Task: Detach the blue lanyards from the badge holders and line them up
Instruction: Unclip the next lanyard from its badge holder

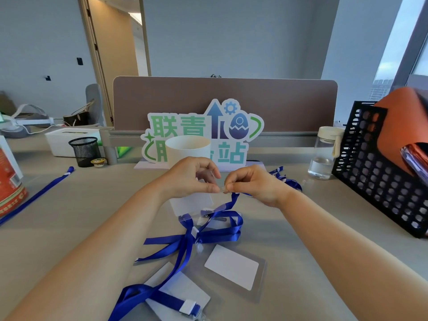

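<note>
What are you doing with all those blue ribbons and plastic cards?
A person is unclipping them from each other. The left hand holds one badge holder above the desk, while the right hand pinches the clip of its blue lanyard. More lanyards and holders lie tangled in front. One straight lanyard lies at the far left.
</note>
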Available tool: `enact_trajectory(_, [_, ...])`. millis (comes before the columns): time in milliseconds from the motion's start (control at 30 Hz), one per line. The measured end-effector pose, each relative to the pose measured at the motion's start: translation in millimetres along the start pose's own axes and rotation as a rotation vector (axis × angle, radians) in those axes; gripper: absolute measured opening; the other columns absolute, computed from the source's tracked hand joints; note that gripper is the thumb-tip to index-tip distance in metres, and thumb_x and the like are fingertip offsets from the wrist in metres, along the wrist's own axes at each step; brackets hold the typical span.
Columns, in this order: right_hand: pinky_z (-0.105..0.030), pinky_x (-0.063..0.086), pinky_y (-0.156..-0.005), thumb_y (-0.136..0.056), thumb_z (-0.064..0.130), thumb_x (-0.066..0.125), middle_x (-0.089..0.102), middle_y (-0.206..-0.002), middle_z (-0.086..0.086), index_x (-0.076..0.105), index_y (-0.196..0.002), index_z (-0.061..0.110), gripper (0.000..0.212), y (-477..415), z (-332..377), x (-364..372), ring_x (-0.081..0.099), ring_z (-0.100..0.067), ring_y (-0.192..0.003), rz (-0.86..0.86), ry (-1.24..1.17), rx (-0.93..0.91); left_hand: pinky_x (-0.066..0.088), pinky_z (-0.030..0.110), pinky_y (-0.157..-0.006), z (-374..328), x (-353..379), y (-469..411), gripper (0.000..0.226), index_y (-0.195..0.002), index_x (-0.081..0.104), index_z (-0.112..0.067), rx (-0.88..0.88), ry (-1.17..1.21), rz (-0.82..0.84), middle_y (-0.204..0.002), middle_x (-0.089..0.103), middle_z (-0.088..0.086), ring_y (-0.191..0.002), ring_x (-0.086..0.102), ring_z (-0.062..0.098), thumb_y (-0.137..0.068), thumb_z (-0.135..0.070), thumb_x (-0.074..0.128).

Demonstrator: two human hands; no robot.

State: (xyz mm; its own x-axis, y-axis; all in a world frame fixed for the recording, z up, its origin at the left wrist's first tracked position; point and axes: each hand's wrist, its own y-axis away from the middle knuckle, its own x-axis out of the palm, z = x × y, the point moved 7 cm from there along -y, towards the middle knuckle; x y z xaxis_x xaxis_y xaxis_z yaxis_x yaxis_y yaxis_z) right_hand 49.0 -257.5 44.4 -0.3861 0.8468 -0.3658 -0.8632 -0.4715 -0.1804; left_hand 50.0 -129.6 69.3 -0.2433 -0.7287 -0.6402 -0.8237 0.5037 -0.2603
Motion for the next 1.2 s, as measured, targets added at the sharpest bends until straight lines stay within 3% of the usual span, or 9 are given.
enact_trajectory(100, [-0.013,0.049,-0.073,-0.083,-0.008,0.057,0.069,-0.067,0.007,0.067,-0.073,0.011,0.024,0.1,1.5,3.2,0.062,-0.003,-0.07,-0.002,-0.058,-0.035,0.044,0.006,-0.067,-1.1,-4.6,2.4,0.031,-0.081,0.056,-0.025,0.025,0.001,-0.056,-0.073,0.068,-0.01,-0.067,0.058,0.0,-0.067,-0.014,0.081])
enact_trajectory(200, [-0.013,0.048,-0.07,-0.084,-0.006,0.057,0.069,-0.068,0.008,0.067,-0.074,0.011,0.022,-1.4,2.6,4.3,0.061,-0.001,-0.068,-0.043,-0.117,-0.073,0.038,0.004,-0.073,-1.5,-19.8,6.9,0.04,-0.082,0.051,-0.025,0.063,-0.179,-0.247,-0.094,0.059,-0.008,-0.086,0.054,0.002,-0.06,-0.026,0.085])
enact_trajectory(333, [-0.016,0.05,-0.069,-0.084,0.001,0.06,0.071,-0.072,0.008,0.069,-0.074,0.016,0.02,-7.6,-1.6,8.9,0.063,-0.003,-0.072,-0.126,-0.146,-0.075,0.037,0.014,-0.067,-2.0,-35.1,20.2,0.047,-0.084,0.048,-0.023,0.065,-0.366,-0.473,-0.087,0.043,-0.014,-0.077,0.044,0.004,-0.057,-0.032,0.085])
enact_trajectory(500, [-0.019,0.053,-0.076,-0.085,0.001,0.059,0.074,-0.088,0.006,0.069,-0.082,0.008,0.013,-16.1,-3.4,22.0,0.066,-0.006,-0.083,-0.157,-0.179,-0.07,0.044,0.012,-0.064,8.4,-27.8,29.8,0.021,-0.065,0.06,-0.033,-0.004,-0.305,-0.405,-0.067,0.059,-0.02,-0.062,0.056,-0.003,-0.071,-0.024,0.078])
enact_trajectory(600, [-0.028,0.053,-0.084,-0.085,0.004,0.061,0.071,-0.1,-0.016,0.07,-0.083,0.01,0.012,-18.6,-4.5,27.7,0.066,-0.025,-0.091,-0.228,-0.146,-0.04,0.052,0.02,-0.073,23.1,-29.7,34.1,0.005,-0.074,0.072,-0.024,-0.047,-0.183,-0.437,-0.071,0.064,-0.019,-0.07,0.064,0.001,-0.074,-0.021,0.076])
enact_trajectory(700, [-0.037,0.054,-0.088,-0.084,0.008,0.064,0.071,-0.097,-0.019,0.072,-0.085,0.012,0.01,-22.1,-1.9,32.4,0.062,-0.037,-0.097,-0.297,-0.067,-0.04,0.051,0.01,-0.073,34.9,-33.6,38.5,0.005,-0.08,0.073,-0.021,-0.094,-0.05,-0.478,-0.076,0.068,-0.015,-0.073,0.065,-0.003,-0.076,-0.017,0.074])
enact_trajectory(800, [-0.047,0.051,-0.085,-0.084,0.013,0.066,0.07,-0.093,-0.021,0.074,-0.085,0.018,0.01,-26.2,2.2,34.7,0.061,-0.039,-0.084,-0.347,0.049,-0.063,0.049,0.006,-0.074,40.0,-33.2,42.2,0.014,-0.092,0.074,-0.014,-0.095,0.082,-0.476,-0.085,0.071,-0.009,-0.079,0.067,-0.004,-0.079,-0.01,0.071])
enact_trajectory(967, [-0.024,0.049,-0.065,-0.086,0.016,0.064,0.072,-0.087,-0.015,0.075,-0.094,0.017,0.013,-30.2,9.6,39.8,0.053,-0.027,-0.067,-0.344,0.215,-0.079,0.048,0.006,-0.072,47.2,-32.3,46.0,0.014,-0.09,0.073,-0.015,-0.092,0.205,-0.529,-0.084,0.071,-0.009,-0.078,0.067,-0.004,-0.078,-0.008,0.071])
enact_trajectory(1200, [-0.013,0.042,-0.058,-0.087,0.017,0.062,0.07,-0.083,-0.014,0.074,-0.093,0.018,0.014,-31.7,8.2,41.9,0.05,-0.017,-0.066,-0.357,0.211,-0.069,0.049,0.007,-0.071,54.2,-28.1,49.2,0.011,-0.085,0.072,-0.023,-0.113,0.252,-0.638,-0.082,0.071,-0.011,-0.078,0.068,0.001,-0.08,-0.014,0.069])
